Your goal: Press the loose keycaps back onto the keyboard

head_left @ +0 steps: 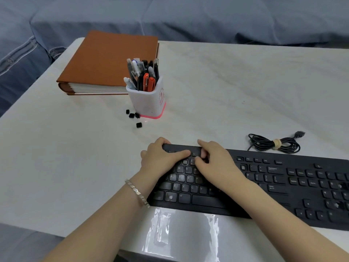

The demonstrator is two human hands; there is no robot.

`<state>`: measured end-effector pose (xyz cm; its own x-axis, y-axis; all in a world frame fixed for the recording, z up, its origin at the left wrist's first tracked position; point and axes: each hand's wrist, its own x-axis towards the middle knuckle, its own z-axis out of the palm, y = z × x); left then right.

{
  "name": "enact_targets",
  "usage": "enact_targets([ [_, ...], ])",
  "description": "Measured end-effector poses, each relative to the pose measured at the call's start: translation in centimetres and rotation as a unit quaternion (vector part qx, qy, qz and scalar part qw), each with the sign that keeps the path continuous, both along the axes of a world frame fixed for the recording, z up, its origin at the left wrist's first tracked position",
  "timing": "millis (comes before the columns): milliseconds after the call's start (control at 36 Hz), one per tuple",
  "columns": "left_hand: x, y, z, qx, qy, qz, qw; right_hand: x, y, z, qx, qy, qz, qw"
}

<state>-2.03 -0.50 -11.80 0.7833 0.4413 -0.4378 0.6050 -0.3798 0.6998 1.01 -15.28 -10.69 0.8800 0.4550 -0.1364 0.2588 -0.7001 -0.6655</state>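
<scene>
The black keyboard (283, 184) lies at the table's near right. My left hand (160, 161) grips its far-left corner: fingers curl over the back edge and the thumb lies across the function row. My right hand (219, 163) rests on the upper rows just right of it, with thumb and fingertips pressing down near the number row. Any keycap under them is hidden. One key spot (185, 162) beside my left thumb shows a pale centre. Several loose black keycaps (139, 125) lie on the table to the far left, beside the pen holder.
A white pen holder (149, 103) full of pens stands behind the keycaps. Behind it lies a thick brown book (105, 61). The keyboard's bundled cable (273, 143) rests past its far edge. The table's (66, 157) near edge runs just under my forearms.
</scene>
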Motion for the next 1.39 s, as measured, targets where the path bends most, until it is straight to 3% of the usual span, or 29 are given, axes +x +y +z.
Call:
enact_targets([
  [111,0.7,0.0,0.2,0.003,0.034,0.008,0.999,0.3,-1.2,0.8,0.116,0.14,-0.085,0.98],
  [250,0.8,0.1,0.1,0.016,0.046,0.005,0.999,0.1,-3.1,2.0,0.215,0.249,-0.128,0.936],
  [361,0.7,-0.1,0.1,0.045,0.035,-0.004,0.998,-0.5,-4.2,2.5,0.25,0.268,-0.118,0.923],
  [444,0.6,-0.4,0.2,0.068,0.036,-0.029,0.997,-1.2,-4.6,2.3,0.323,0.296,-0.166,0.884],
  [556,0.1,-0.3,-0.1,0.055,-0.022,-0.028,0.998,-2.2,-5.1,2.2,0.346,0.27,-0.179,0.881],
  [667,-0.9,0.5,-0.7,0.033,-0.131,0.088,0.987,-3.0,-5.5,2.4,0.317,0.23,-0.164,0.905],
  [750,-1.7,0.7,-0.2,0.056,-0.179,0.123,0.974,-3.4,-5.6,2.7,0.343,0.242,-0.154,0.894],
  [861,-2.6,0.3,0.7,0.065,-0.213,0.089,0.971,-3.8,-5.8,3.0,0.368,0.259,-0.139,0.882],
  [1222,-3.8,-2.9,2.6,-0.066,-0.254,0.0,0.965,-4.5,-6.4,3.1,0.359,0.22,-0.164,0.892],
  [1389,-4.7,-4.3,2.6,-0.019,-0.214,-0.082,0.973,-5.0,-7.9,2.3,0.33,0.211,-0.208,0.896],
])
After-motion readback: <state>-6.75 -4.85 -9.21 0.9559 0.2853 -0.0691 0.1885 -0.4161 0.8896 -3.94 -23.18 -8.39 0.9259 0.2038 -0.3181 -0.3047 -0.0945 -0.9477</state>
